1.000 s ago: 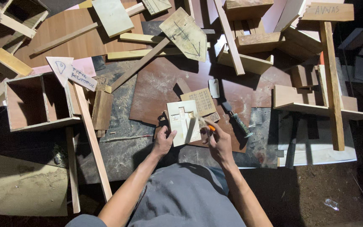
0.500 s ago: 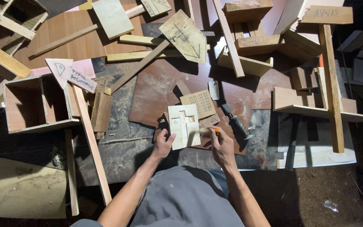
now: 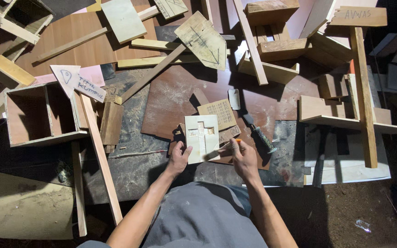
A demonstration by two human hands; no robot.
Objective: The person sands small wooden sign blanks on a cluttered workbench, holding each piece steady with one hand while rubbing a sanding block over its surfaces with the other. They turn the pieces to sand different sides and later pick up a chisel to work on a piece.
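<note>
Head view | left hand [image 3: 178, 158] still grips pale board [image 3: 201, 138]; right hand [image 3: 243, 157] pinches orange-tipped tool [image 3: 236, 142] (unmoved)

Your desk [image 3: 143, 170] is a dusty grey top, strewn with sawdust and scrap wood. Take the reddish-brown board [image 3: 180, 96] at its middle as your landmark. On that board lie a pale square panel with a cross cut into it [image 3: 201, 139], a tan card just behind it [image 3: 218, 113] and a dark-handled tool [image 3: 259, 137] to the right. Left of the board stand an open wooden box [image 3: 40, 115] and a long slat [image 3: 99, 156] running toward you. Behind the board lie a large plywood sheet [image 3: 76, 39], thin strips [image 3: 155, 73] and a marked offcut [image 3: 203, 39]. To its right sit stacked blocks [image 3: 272, 46] and an upright batten [image 3: 363, 96].
</note>
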